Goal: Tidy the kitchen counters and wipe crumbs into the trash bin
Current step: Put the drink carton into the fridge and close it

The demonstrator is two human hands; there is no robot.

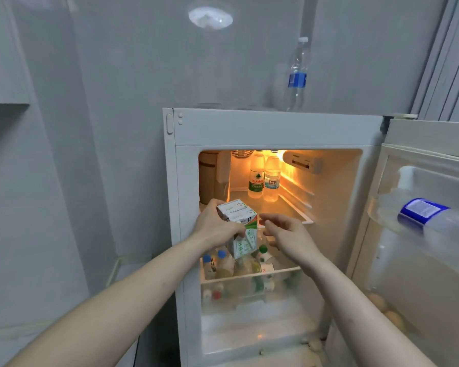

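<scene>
**Carton held at the open fridge**

Much of the lower fridge (276, 128) interior is hard to read: the bottles (223, 263) on the middle shelf are partly hidden behind the carton and both hands, and those in the compartment below show only as blurs through a frosted front. The print on the carton is too small to make out. The door (421, 260), swung open at the right, is cut off by the frame edge, and a clear bottle with a blue label (424, 215) in its rack is blurred by closeness.

The carton (240, 226) is a small rectangular box, white with green markings and an orange edge. Its long axis runs roughly up and down, tilted so the top leans toward the upper left and the bottom toward the lower right. It sits in the air just in front of the fridge opening, at the level of the upper shelf's front edge.

The left hand (215, 223) has its grip clamped on the carton, fingers curled round its left side. The right hand (286, 234) is just beside the carton, fingers loosely spread and holding nothing.

Two bottles (264, 178) stand upright on the lit upper shelf. A clear water bottle (297, 75) stands on top of the fridge.
</scene>
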